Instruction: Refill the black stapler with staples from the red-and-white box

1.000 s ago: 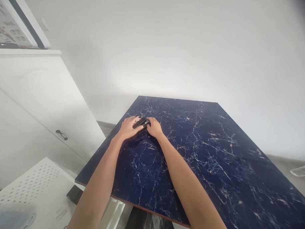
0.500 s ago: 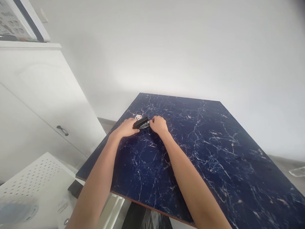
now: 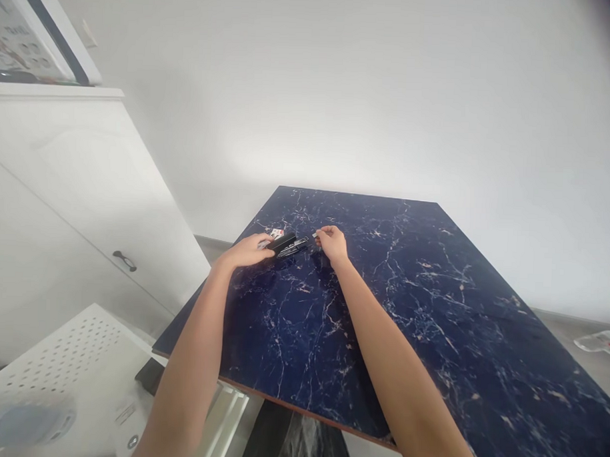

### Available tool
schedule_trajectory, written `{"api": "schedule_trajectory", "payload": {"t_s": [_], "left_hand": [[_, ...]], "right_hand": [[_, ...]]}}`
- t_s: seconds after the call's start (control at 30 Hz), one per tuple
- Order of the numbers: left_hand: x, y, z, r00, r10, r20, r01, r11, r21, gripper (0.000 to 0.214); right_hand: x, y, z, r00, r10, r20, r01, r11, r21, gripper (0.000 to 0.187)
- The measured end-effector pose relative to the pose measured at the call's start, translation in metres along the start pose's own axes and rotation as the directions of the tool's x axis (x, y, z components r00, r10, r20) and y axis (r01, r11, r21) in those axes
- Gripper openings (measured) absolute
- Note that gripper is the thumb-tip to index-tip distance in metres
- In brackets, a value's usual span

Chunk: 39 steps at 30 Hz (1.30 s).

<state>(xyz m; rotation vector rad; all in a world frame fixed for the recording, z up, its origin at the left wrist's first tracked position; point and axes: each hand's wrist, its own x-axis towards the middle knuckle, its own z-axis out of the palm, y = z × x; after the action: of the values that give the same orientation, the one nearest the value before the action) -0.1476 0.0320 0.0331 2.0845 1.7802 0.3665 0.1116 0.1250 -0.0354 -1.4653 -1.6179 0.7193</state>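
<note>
— Closest thing, low on the left?
— White perforated panel [image 3: 65, 347], then the near edge of a dark blue marble-patterned tabletop [image 3: 431, 326].
— And the hands?
— Left hand [image 3: 247, 250]: curled, fingers against the near end of a black stapler [image 3: 287, 244]. Right hand [image 3: 332, 244]: thumb and forefinger pinched on a tiny silvery bit [image 3: 315, 236], too small to identify.
— Where on the tabletop, that stapler?
— Left of centre, toward the far side, between both hands; touching the left, just apart from the right.
— Anything beyond?
— Small printed card [image 3: 277, 233] just past the stapler's left end. Off left, a white cabinet [image 3: 86, 181] with a dark handle [image 3: 124, 261]. Far right, a clear plastic scrap [image 3: 598, 341] on grey floor [image 3: 556, 324]. Behind everything, a white wall [image 3: 310, 89].
</note>
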Motion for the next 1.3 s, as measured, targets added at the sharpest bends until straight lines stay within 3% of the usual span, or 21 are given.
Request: {"api": "schedule_trajectory", "payload": {"t_s": [0.07,0.23,0.57,0.67,0.8,0.87,0.93,1.0,1.1,1.2,1.3], "left_hand": [[-0.003,-0.005,-0.006,0.997,-0.072,0.027,0.073,0.996,-0.046,0.049],[-0.001,-0.009,-0.004,0.986,-0.161,-0.051,0.166,0.979,0.12,0.053],[-0.002,0.001,-0.001,0.934,-0.297,-0.199,0.329,0.932,0.152,0.05],[-0.004,0.008,-0.002,0.895,-0.273,-0.353,0.32,0.944,0.081,0.048],[-0.003,0.021,-0.001,0.798,-0.199,-0.57,0.25,0.968,0.012,0.036],[-0.004,0.029,-0.002,0.746,-0.179,-0.641,0.193,0.98,-0.049,0.031],[-0.009,0.039,-0.003,0.723,-0.152,-0.674,0.08,0.987,-0.137,0.029],[-0.017,0.05,-0.004,0.774,-0.05,-0.631,-0.091,0.978,-0.19,0.029],[-0.027,0.067,0.001,0.9,0.215,-0.378,-0.295,0.94,-0.169,0.027],[-0.03,0.075,0.01,0.955,0.273,-0.116,-0.282,0.956,-0.075,0.021],[-0.028,0.074,0.015,0.974,0.225,-0.037,-0.224,0.974,0.03,0.019]], "right_hand": [[-0.006,0.002,-0.002,1.0,0.007,0.02,-0.007,1.0,0.012,0.03],[-0.035,-0.005,-0.003,1.0,-0.03,0.003,0.03,0.999,-0.031,0.019],[-0.055,-0.017,-0.007,0.968,-0.21,0.14,0.243,0.923,-0.297,0.019],[-0.056,-0.016,-0.007,0.951,-0.265,0.159,0.302,0.904,-0.301,0.018],[-0.057,-0.012,-0.006,0.942,-0.287,0.175,0.328,0.9,-0.287,0.024],[-0.056,-0.011,-0.006,0.943,-0.28,0.18,0.321,0.906,-0.274,0.026],[-0.055,-0.009,-0.006,0.947,-0.273,0.171,0.31,0.917,-0.25,0.026],[-0.053,-0.008,-0.006,0.948,-0.275,0.161,0.307,0.923,-0.232,0.026],[-0.052,-0.007,-0.005,0.944,-0.289,0.157,0.32,0.919,-0.23,0.024],[-0.051,-0.007,-0.004,0.946,-0.287,0.15,0.317,0.916,-0.246,0.024],[-0.051,-0.007,-0.003,0.947,-0.283,0.15,0.315,0.906,-0.281,0.025]]}}
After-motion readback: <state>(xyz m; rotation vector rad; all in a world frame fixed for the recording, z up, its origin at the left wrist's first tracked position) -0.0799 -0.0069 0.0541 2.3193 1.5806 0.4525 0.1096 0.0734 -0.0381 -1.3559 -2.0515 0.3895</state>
